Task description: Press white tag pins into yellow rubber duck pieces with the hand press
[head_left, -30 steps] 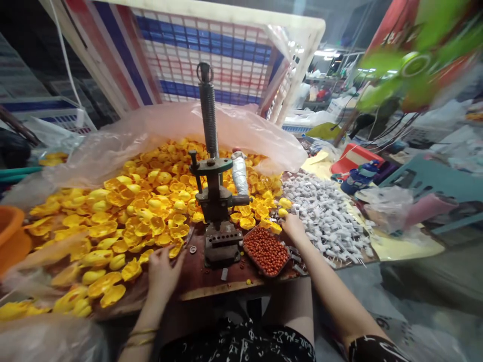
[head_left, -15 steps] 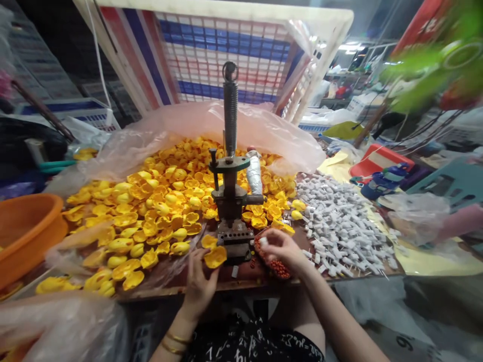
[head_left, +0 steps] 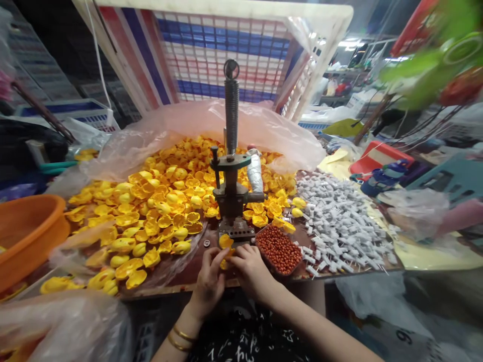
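In front of the hand press [head_left: 234, 196], my left hand [head_left: 208, 281] holds a yellow plastic shell [head_left: 226, 241] between thumb and fingers. My right hand [head_left: 252, 269] meets it from the right, its fingers bunched against the shell's lower part. Whatever those fingers pinch is hidden behind them. Close to my right hand stands a shallow tray of small red-brown beads [head_left: 278, 249]. A heap of similar yellow shells [head_left: 162, 201] spreads behind and left of my hands. On the right lies a pile of small white plastic pieces with thin metal pins [head_left: 343, 226].
An orange basin [head_left: 30, 236] stands at the left edge. Behind the heap rise a clear plastic sheet [head_left: 151, 120] and a tilted white crate [head_left: 226, 7]. A green fan [head_left: 441, 65] blurs at upper right, above a blue bottle [head_left: 385, 178].
My right hand has left the bead tray with a white piece and moved left to the yellow shell. My left hand has shifted slightly right with the shell, which is now turned.
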Action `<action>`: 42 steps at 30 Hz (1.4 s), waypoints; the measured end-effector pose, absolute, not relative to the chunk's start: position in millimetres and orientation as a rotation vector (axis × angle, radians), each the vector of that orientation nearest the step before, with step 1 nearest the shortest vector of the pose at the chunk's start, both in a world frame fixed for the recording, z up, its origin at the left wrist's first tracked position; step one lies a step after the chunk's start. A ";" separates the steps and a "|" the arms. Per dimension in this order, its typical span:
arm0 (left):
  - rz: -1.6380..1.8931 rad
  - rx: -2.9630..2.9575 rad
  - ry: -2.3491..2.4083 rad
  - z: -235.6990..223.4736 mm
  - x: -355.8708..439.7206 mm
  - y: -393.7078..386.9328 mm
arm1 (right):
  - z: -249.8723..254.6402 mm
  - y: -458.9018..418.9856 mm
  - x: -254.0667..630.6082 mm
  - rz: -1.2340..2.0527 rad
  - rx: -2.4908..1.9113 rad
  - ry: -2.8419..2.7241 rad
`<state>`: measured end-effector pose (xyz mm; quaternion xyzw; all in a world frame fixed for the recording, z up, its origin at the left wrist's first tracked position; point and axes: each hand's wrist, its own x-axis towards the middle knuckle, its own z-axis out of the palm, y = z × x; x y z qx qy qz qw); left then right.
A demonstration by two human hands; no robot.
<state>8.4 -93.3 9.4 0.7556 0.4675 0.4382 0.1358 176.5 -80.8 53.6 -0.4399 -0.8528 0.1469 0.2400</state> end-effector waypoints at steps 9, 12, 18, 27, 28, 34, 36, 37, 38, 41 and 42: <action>1.449 1.064 1.500 4.2 -1.4 -72.2 | 34.4 -33.3 261.2 0.349 -2.069 -2.222; 1.379 0.657 1.390 11.8 2.1 -68.8 | 27.4 -32.7 269.5 0.397 -2.012 -2.205; 1.347 0.378 1.130 32.6 16.9 -72.3 | 35.6 -42.3 232.5 0.870 -1.502 -1.891; 1.343 0.418 1.108 37.4 26.9 -75.2 | 24.9 -52.3 169.4 1.265 -1.142 -1.301; 1.337 0.423 1.107 37.5 27.6 -75.5 | 24.5 -53.4 167.7 1.285 -1.129 -1.267; 1.329 0.394 1.062 40.5 32.2 -75.3 | 25.7 -57.4 164.4 1.397 -1.056 -1.140; 1.311 0.363 1.039 40.8 31.7 -75.0 | 27.0 -57.4 164.9 1.425 -1.053 -1.127; 1.306 0.344 1.026 40.5 31.1 -74.9 | 27.6 -57.2 165.4 1.437 -1.052 -1.129; 1.303 0.323 1.015 40.0 30.4 -75.0 | 28.1 -57.0 165.9 1.444 -1.051 -1.136; 1.310 0.287 1.009 37.9 28.5 -75.3 | 29.3 -56.3 166.9 1.427 -1.051 -1.169; 1.313 0.290 1.016 37.5 28.0 -75.4 | 29.5 -56.0 166.8 1.415 -1.052 -1.180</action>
